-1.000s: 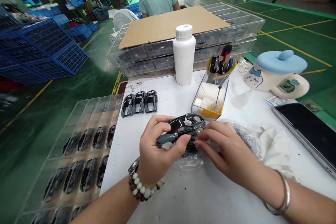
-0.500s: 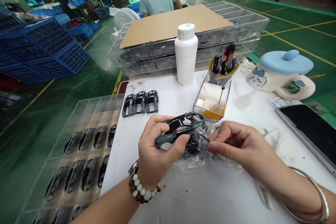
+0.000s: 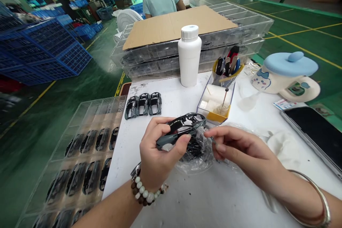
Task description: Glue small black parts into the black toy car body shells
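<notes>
My left hand [image 3: 157, 153] is wrapped round a glossy black and dark grey toy car body shell [image 3: 173, 137], tilted above the table. To its right, my right hand [image 3: 237, 146] pinches a small thin dark part [image 3: 213, 140] between thumb and fingers, its index finger stretched toward the end of the shell. Most of that part is hidden by the fingers. Beneath the shell lies a clear plastic bag [image 3: 200, 164] with small black pieces [image 3: 194, 148] in it. Three similar car shells [image 3: 143, 104] stand in a row behind my left hand.
A clear compartment tray [image 3: 72, 160] of car shells is at the left. Behind stand a white bottle [image 3: 189, 57], a tool holder [image 3: 216, 103] and stacked trays under cardboard [image 3: 176, 25]. A lidded mug [image 3: 283, 74] and a phone [image 3: 315, 131] are at the right. A person sits beyond.
My right index finger has straightened toward the shell, and the thin part has turned and shows less between the fingers. My left hand and the shell have shifted slightly left.
</notes>
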{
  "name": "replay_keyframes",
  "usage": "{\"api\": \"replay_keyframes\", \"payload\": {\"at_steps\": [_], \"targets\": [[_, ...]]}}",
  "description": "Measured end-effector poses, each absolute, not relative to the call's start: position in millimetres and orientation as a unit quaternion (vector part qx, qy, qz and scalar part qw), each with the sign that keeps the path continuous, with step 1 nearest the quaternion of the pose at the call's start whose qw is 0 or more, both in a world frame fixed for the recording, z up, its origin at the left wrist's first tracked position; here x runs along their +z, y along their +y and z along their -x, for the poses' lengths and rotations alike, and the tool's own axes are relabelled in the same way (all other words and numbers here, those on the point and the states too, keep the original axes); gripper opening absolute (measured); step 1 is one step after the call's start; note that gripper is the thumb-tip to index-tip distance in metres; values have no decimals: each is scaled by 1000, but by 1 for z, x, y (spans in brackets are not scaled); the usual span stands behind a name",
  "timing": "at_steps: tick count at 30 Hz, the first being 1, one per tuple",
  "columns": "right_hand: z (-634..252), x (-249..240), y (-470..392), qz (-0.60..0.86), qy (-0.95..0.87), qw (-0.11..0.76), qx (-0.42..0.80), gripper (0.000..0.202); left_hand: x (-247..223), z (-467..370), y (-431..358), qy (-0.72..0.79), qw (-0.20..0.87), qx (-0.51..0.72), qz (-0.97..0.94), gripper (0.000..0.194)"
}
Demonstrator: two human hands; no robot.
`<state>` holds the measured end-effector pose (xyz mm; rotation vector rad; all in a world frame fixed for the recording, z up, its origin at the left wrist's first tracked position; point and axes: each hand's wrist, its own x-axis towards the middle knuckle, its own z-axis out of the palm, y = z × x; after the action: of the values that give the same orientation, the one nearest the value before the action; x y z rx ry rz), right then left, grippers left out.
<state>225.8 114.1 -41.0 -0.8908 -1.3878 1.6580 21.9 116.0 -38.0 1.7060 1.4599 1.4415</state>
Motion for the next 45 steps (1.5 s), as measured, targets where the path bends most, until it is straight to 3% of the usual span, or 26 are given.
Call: {"api": "replay_keyframes", "payload": {"at_steps": [5, 8, 11, 16, 19, 27, 36, 39, 45], "targets": [[-215, -43, 114, 389, -804, 338, 297, 36, -36, -23, 117, 524, 217, 536, -626, 13], [-221, -39, 121, 390, -863, 292, 133, 25, -37, -23, 117, 520, 209, 538, -629, 11], [-246, -31, 132, 456, -846, 259, 99, 14, -39, -22, 116, 519, 217, 538, -628, 11], [-275, -32, 143, 506, -857, 10, 93, 9, -40, -22, 115, 519, 231, 527, -632, 10], [-269, -40, 145, 502, -859, -19, 95, 11, -39, -22, 116, 510, 218, 529, -642, 9], [-275, -35, 148, 461, -876, 36, 137, 11, -38, -22, 116, 504, 214, 527, -650, 9], [-285, -11, 139, 487, -780, 288, 267, 9, -38, -22, 114, 515, 236, 522, -637, 12], [-269, -12, 129, 483, -716, 380, 331, 8, -37, -26, 112, 533, 282, 510, -614, 12], [-228, -28, 112, 402, -719, 409, 393, 12, -34, -39, 103, 502, 455, 509, -531, 16]]}}
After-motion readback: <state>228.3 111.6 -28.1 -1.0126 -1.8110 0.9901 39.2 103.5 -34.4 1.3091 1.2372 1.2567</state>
